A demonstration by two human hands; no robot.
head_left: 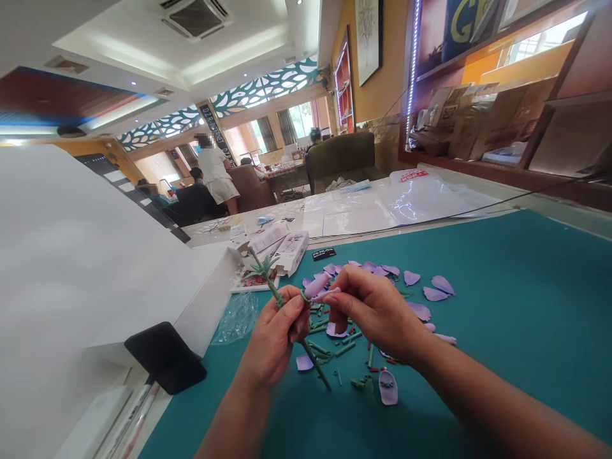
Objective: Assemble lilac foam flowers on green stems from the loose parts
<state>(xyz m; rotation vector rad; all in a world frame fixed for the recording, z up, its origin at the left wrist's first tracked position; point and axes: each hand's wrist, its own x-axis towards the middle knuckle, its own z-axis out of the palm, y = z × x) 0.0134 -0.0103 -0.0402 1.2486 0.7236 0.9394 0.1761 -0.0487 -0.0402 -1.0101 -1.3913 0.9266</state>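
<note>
My left hand (278, 331) is closed round a thin green toy stem (268, 280) with spiky leaves near its top; the stem runs down past my fist to the mat. My right hand (370, 303) pinches a pale purple petal piece (319, 287) and holds it against the stem just above my left fingers. Both hands hover over a teal mat (502, 331). Under them lie several small green stem pieces (335, 347) and loose purple petals (433, 290).
A large white open box (71, 268) fills the left, with a black stand (165, 357) at its foot. A printed booklet and small carton (287, 248) lie beyond, plus a clear plastic bag (236, 319). People sit and stand far behind. Shelves line the right wall.
</note>
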